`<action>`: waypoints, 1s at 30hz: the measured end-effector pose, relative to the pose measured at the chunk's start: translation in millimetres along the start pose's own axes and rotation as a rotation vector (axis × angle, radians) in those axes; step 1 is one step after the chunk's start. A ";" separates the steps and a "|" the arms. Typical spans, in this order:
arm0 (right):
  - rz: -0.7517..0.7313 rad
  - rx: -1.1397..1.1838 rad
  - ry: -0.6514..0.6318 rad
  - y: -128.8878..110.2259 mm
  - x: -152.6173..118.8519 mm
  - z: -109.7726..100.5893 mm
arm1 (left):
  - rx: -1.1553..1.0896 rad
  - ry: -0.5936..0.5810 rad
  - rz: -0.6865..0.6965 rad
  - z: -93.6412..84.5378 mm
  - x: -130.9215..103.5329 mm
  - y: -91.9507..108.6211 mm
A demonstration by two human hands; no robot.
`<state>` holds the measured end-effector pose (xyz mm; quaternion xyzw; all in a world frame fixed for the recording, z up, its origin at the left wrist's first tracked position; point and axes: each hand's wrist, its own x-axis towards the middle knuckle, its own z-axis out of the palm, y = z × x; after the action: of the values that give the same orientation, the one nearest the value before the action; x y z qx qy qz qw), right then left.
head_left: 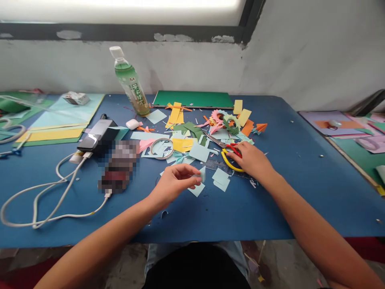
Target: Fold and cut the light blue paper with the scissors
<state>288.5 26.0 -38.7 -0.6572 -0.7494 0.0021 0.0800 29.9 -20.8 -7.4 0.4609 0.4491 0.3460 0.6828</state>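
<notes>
My left hand (174, 180) pinches a small folded piece of light blue paper (203, 174) between thumb and fingers, just above the table. My right hand (252, 160) has its fingers closed at the red loop of a pair of scissors (229, 163) with red and yellow handles. The blades point away to the left, over the paper scraps. Between my hands lie small light blue paper squares (221, 179), and another light blue square (197, 190) is partly below my left hand. A clear ruler (214, 164) lies partly beneath the scissors.
Behind my hands spread cut paper scraps (182, 145), a tape roll (161, 149) and paper rings (231, 124). A green tea bottle (132, 88) stands at the back. Leftward are a blurred-out phone (118, 166), a black box (98, 136) and a white cable (64, 216).
</notes>
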 end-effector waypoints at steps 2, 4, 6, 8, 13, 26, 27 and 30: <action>-0.024 0.016 0.003 -0.6 1.9 7.7 | 0.003 0.019 0.016 1.0 -1.4 1.7; -0.015 0.017 0.020 -4.3 0.4 9.7 | 0.014 0.029 0.036 1.4 -2.7 2.3; 0.011 0.003 0.051 -9.2 -3.1 6.0 | 0.019 0.033 0.070 1.3 -3.8 1.9; 0.049 -0.013 0.089 -13.9 -7.2 -1.5 | 0.026 0.054 0.114 0.6 -5.2 1.2; 0.172 0.202 0.145 -24.6 -17.9 -18.3 | 0.114 0.168 0.201 -1.9 -7.9 2.6; 0.010 0.658 -0.301 -73.2 -49.6 -25.5 | 0.076 0.349 0.577 -6.2 -6.6 -0.7; 0.004 0.700 -0.338 -74.2 -51.5 -26.2 | 0.077 0.353 0.608 -6.5 -7.2 -0.7; -0.022 0.847 -0.466 -74.2 -55.9 -24.2 | 0.079 0.364 0.666 -6.7 -8.5 0.5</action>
<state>225.3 -41.6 -13.4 -0.5410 -0.6874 0.4536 0.1705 20.7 -26.0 -5.5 0.5384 0.4016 0.6077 0.4237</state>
